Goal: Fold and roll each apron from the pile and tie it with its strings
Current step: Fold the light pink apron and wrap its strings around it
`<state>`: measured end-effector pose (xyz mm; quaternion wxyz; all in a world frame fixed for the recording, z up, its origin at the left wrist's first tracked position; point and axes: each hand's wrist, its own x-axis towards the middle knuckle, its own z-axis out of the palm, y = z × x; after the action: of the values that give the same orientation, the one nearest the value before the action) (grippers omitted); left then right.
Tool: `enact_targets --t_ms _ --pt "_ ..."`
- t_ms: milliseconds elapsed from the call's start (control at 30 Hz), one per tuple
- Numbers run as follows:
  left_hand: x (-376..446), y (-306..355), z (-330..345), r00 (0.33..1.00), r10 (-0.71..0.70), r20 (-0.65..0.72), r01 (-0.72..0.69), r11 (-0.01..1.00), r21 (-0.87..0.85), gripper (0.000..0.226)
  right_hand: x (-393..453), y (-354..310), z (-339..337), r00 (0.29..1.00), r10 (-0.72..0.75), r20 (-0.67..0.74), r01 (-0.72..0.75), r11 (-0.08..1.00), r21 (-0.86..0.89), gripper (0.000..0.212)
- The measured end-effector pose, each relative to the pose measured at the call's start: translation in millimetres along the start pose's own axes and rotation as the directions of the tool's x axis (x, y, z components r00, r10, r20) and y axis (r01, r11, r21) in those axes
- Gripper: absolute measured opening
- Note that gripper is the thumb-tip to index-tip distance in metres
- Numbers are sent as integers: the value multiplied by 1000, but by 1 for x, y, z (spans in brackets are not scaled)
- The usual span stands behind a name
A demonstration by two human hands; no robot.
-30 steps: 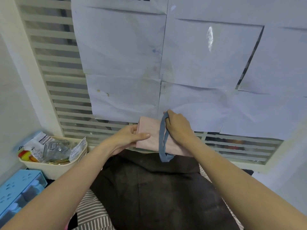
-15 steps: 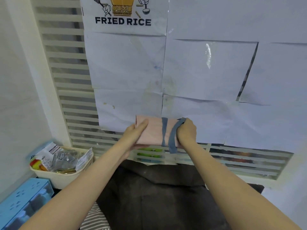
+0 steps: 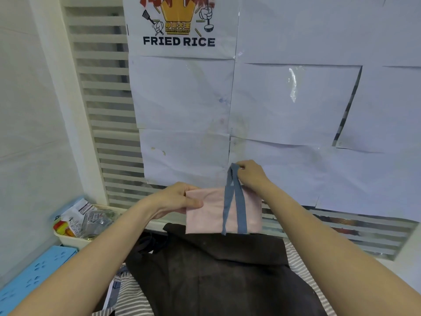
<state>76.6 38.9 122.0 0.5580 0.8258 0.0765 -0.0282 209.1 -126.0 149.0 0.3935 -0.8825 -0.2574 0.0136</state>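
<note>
Since 0.5 s ago the right hand (image 3: 251,177) has lifted the grey-blue fabric strings (image 3: 234,199) from the roll's right end up to 12 o'clock above it; the bundle now shows a broader flat face.

Left to right:
- Light blue perforated plastic box (image 3: 34,273) at 8 o'clock, partly cut by the frame edge.
- Cream plastic basket (image 3: 73,240) holding crumpled packets, just beyond the box at 9 o'clock.
- Left hand (image 3: 175,200) grips the left edge of the pale pink folded apron bundle (image 3: 207,213), thumb on the front face, fingers curled behind it.
- Pink bundle is held in the air at centre frame, above the far edge of the dark brown apron (image 3: 216,274).
- Two string strands run down the bundle's front face, spreading apart toward its lower edge.
- Right hand pinches the strings' upper ends at 12 o'clock from the bundle, fingers narrow and closed on the fabric.
- Brown apron lies spread over grey-and-white striped cloth (image 3: 134,297) at 6 o'clock; whether a tabletop is beneath cannot be told.
- White paper sheets (image 3: 293,103) cover the slatted wall behind; one reads "FRIED RICE".
</note>
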Motion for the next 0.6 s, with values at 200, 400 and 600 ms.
enact_targets --t_ms 200,400,600 --pt "2 20 1 992 96 -80 -85 987 134 15 -10 -48 6 966 -166 197 103 951 292 27" --pt "-3 14 -14 995 74 -63 -69 993 91 22 -12 -58 -1 942 -206 266 138 957 255 23" --pt "-4 19 -9 993 112 -25 -105 974 201 24 -20 -63 2 907 -178 382 140 982 125 30"
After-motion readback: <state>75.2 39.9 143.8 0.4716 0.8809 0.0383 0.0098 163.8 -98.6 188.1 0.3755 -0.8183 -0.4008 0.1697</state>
